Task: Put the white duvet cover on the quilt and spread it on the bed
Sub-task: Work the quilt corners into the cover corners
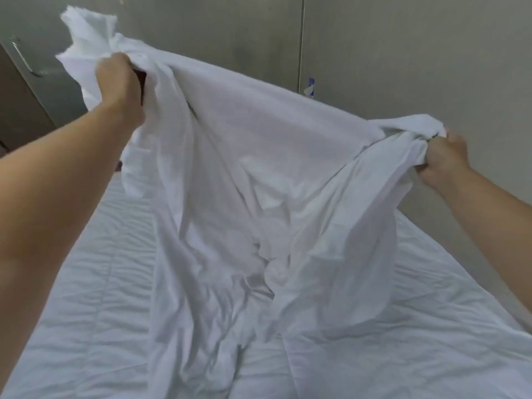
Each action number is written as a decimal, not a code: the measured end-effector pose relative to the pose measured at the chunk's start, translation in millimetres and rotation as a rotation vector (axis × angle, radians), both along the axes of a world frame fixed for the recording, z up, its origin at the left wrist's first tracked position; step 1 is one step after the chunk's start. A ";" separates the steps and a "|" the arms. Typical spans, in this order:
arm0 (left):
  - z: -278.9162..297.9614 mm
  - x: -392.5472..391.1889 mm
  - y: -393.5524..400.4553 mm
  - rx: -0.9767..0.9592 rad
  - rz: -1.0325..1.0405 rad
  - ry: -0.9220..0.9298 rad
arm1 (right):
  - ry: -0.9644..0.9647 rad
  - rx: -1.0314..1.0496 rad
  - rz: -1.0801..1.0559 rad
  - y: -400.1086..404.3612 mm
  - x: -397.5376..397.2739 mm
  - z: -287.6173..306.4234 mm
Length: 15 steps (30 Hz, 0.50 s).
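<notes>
The white duvet cover [259,145] hangs in the air, stretched between both my hands above the bed. My left hand [119,82] grips a bunched corner high at the upper left. My right hand [443,158] grips another bunched part lower at the right. The cloth sags in folds down the middle and its lower end lies crumpled on the bed. Under it a white quilted layer [95,283] lies flat over the bed; I cannot tell whether this is the quilt or the mattress pad.
A grey wall [403,53] runs close behind and along the right side of the bed. A door with a metal handle [21,57] stands at the far left. A small blue and white thing [310,87] sits on the wall.
</notes>
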<state>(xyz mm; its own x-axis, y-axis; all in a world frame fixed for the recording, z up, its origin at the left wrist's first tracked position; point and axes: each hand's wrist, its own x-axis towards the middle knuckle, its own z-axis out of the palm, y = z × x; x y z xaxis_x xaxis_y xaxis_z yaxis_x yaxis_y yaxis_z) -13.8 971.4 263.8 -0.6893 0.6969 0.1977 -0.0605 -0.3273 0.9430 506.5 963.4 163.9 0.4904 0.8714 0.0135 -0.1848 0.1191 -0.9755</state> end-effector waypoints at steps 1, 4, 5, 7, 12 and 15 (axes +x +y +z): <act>-0.2 4.3 3.5 0.009 -0.001 0.044 | 0.047 0.030 0.014 -4.8 5.6 10.3; -39.8 20.8 11.0 -0.231 -0.082 0.364 | 0.013 -0.022 0.060 -8.4 19.4 13.7; -64.6 27.1 10.6 -0.427 -0.163 0.515 | -0.031 -0.094 0.115 -7.6 22.0 7.2; -128.1 49.4 -6.0 -0.948 -0.366 0.915 | -0.147 -0.301 0.250 -6.9 25.3 -17.1; -308.3 169.2 -86.4 -1.184 -0.995 1.353 | -0.205 -0.641 0.296 -22.3 -3.6 -120.1; -408.1 240.4 -143.2 -1.267 -1.158 1.103 | -0.332 -0.737 0.386 -35.8 -25.8 -170.5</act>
<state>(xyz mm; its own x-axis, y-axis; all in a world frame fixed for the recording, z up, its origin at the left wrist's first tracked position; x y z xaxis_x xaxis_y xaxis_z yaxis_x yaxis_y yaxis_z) 226.5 828.2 -144.3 0.1348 0.6870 -0.7141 0.9249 0.1713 0.3394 480.7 927.6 -6.6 0.2317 0.8185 -0.5256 0.2236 -0.5707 -0.7901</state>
